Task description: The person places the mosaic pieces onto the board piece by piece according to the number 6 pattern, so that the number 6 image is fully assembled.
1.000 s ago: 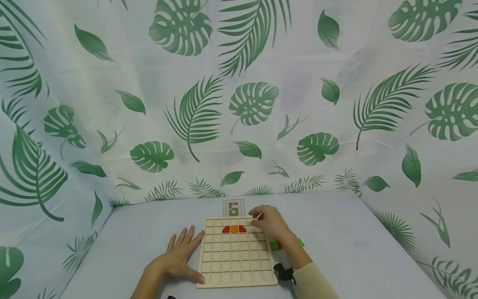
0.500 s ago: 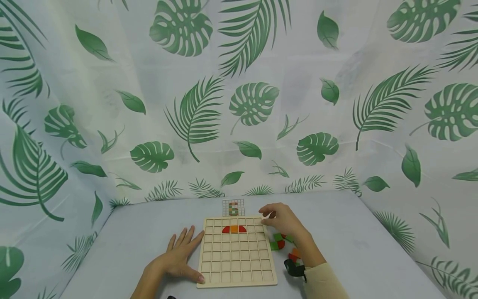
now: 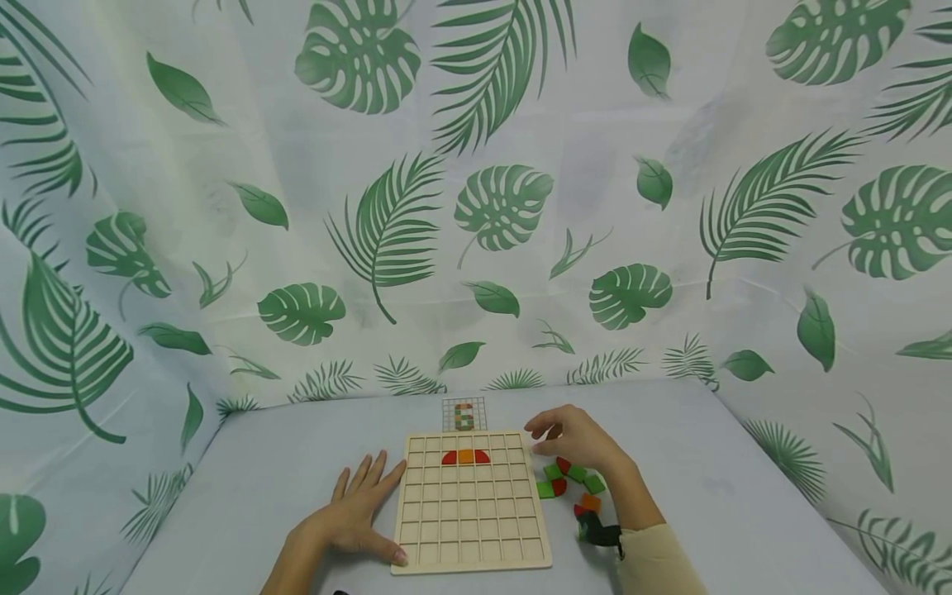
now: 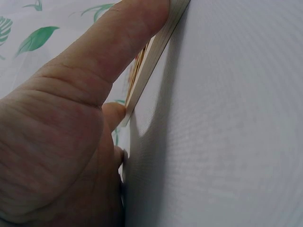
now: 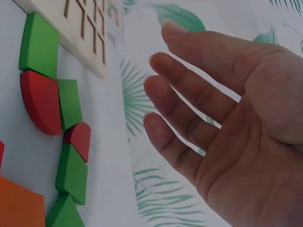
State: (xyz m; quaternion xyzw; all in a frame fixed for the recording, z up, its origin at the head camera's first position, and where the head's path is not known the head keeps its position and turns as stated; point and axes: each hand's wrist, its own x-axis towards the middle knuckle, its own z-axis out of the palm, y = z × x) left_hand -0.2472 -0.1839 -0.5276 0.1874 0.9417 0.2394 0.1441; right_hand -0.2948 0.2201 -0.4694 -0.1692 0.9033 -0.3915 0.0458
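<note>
A wooden grid board (image 3: 470, 516) lies on the table. Near its top, a red quarter-round block (image 3: 449, 457), an orange square block (image 3: 466, 456) and a second red quarter-round block (image 3: 482, 456) sit side by side in cells. My left hand (image 3: 359, 514) lies with spread fingers along the board's left edge, its thumb touching the near left corner; the left wrist view shows the thumb (image 4: 118, 42) against the board's side. My right hand (image 3: 573, 436) hovers past the board's upper right corner. In the right wrist view its fingers (image 5: 184, 94) are loosely bent around nothing.
Loose green, red and orange blocks, among them a green block (image 3: 546, 490) and an orange block (image 3: 591, 502), lie right of the board. Behind the board lies a small grid card (image 3: 464, 415) with a coloured pattern. Leaf-print cloth (image 3: 476, 248) surrounds the table.
My right hand has drawn back rightward from over the board's upper right, uncovering more of the loose blocks. My left hand and the three blocks on the board have stayed put.
</note>
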